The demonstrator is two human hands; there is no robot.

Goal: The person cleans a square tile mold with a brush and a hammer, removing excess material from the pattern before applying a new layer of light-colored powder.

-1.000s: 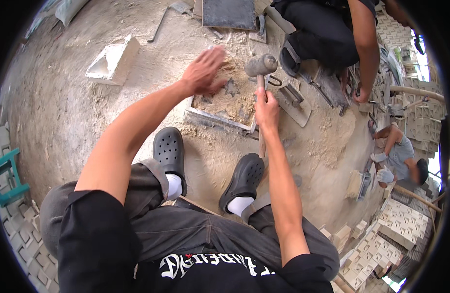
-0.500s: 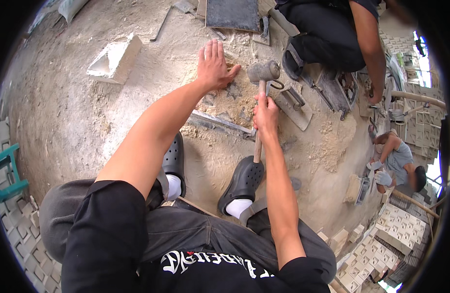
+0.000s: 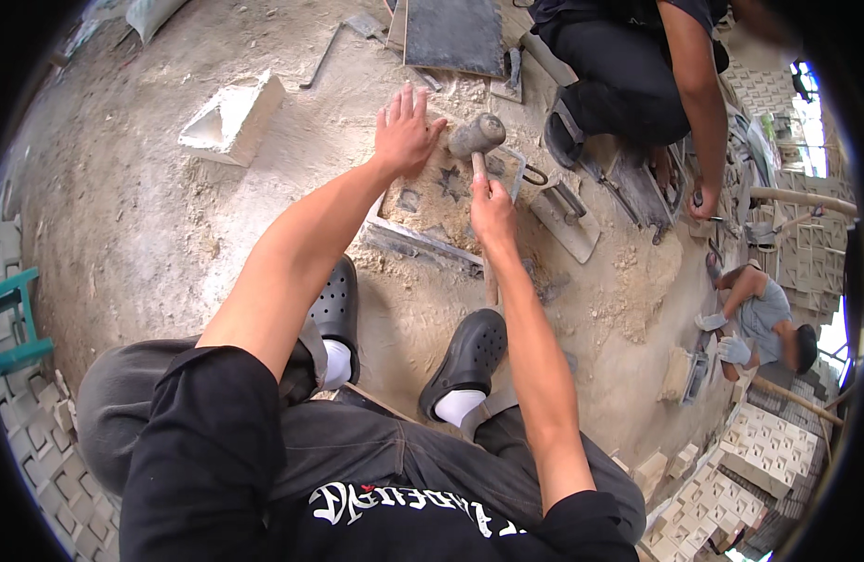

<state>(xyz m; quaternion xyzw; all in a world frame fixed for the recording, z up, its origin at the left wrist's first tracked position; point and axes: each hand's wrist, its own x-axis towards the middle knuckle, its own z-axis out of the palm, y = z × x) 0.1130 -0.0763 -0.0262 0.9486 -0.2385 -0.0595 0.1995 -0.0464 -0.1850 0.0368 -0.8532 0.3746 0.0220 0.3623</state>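
My right hand point(image 3: 494, 212) is wrapped round the wooden handle of a mallet point(image 3: 477, 137) with a thick grey head. The mallet head is over the far part of a rectangular mould point(image 3: 422, 242), and its handle points back toward my right shoe. Dark star-like shapes show in the sandy powder point(image 3: 430, 194) inside the mould frame. My left hand point(image 3: 406, 134) lies with fingers stretched out at the mould's far left edge, nothing in it. Right of the mould, a flat metal trowel point(image 3: 563, 218) with a loop handle rests on the ground.
A whitish block with a hollow point(image 3: 233, 120) lies far left. A dark board point(image 3: 453, 36) is beyond the mould. At upper right a co-worker point(image 3: 628, 75) crouches by another metal mould; a second person point(image 3: 760, 309) with gloves is farther right. Stacked patterned blocks point(image 3: 769, 450) stand lower right.
The mallet and my right hand have moved a little left. My left hand has shifted slightly left. More of the mould's frame and dark star shapes now show, with less loose powder over them.
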